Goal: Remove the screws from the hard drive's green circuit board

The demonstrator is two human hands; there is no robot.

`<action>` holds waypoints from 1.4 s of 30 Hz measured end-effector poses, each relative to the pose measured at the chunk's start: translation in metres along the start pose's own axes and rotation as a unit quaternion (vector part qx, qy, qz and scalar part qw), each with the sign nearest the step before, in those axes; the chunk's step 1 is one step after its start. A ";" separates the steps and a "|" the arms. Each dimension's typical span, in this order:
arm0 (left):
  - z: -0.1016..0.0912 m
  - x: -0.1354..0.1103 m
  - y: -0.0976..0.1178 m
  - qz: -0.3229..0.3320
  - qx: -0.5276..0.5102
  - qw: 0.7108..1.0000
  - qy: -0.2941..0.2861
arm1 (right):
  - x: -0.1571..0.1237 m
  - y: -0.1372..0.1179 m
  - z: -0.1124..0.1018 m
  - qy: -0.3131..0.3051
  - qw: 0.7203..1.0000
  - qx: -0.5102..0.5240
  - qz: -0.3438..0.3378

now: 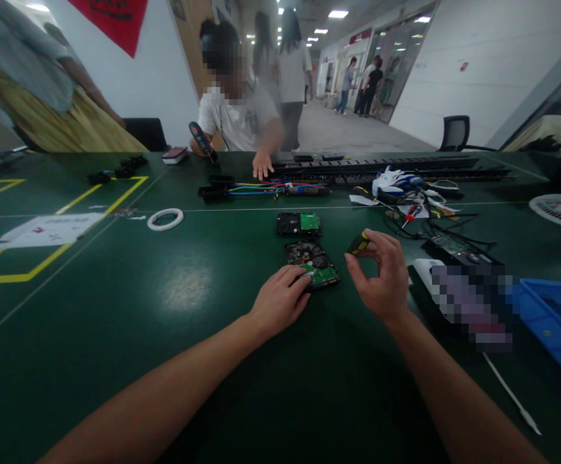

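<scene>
My left hand (283, 298) is on the near hard drive (326, 276), fingers curled over its green circuit board and thumb at the near edge. This drive lies flat on the green table, its dark metal side facing away from me. Just behind it sits a second hard drive (290, 224), black with a smaller green board. To the right, my right hand (381, 277) is raised, pinching what looks like a black-and-yellow screwdriver (358, 243) between thumb and fingers. Its shaft cannot be made out. The screwdriver is apart from both drives.
Across the table, a person holds a power drill (201, 140) beside long black strips (377, 165) and bundled coloured cables (261, 189). Gloves (390, 180) and tools lie at right, near a blue bin (558, 316). A white ring (165, 220) and paper (51, 229) are at left.
</scene>
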State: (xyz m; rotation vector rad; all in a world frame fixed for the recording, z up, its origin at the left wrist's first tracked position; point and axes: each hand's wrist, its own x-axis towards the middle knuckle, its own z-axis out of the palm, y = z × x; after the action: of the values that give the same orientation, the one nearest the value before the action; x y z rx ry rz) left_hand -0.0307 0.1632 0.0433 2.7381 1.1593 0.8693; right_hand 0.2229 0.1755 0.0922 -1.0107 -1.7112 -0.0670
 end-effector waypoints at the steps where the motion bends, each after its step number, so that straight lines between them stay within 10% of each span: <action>1: 0.000 0.000 0.000 0.000 0.000 1.000 -0.002 | 0.000 0.000 0.000 -0.007 1.000 0.007 0.006; 42: 0.002 0.000 -0.001 -0.001 0.001 1.000 0.009 | -0.001 -0.001 0.002 0.009 1.000 -0.023 0.012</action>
State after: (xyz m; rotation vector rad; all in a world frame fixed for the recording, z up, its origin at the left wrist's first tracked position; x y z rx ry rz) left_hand -0.0304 0.1638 0.0415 2.7373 1.1659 0.8938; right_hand 0.2204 0.1751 0.0909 -1.0615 -1.6882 -0.0991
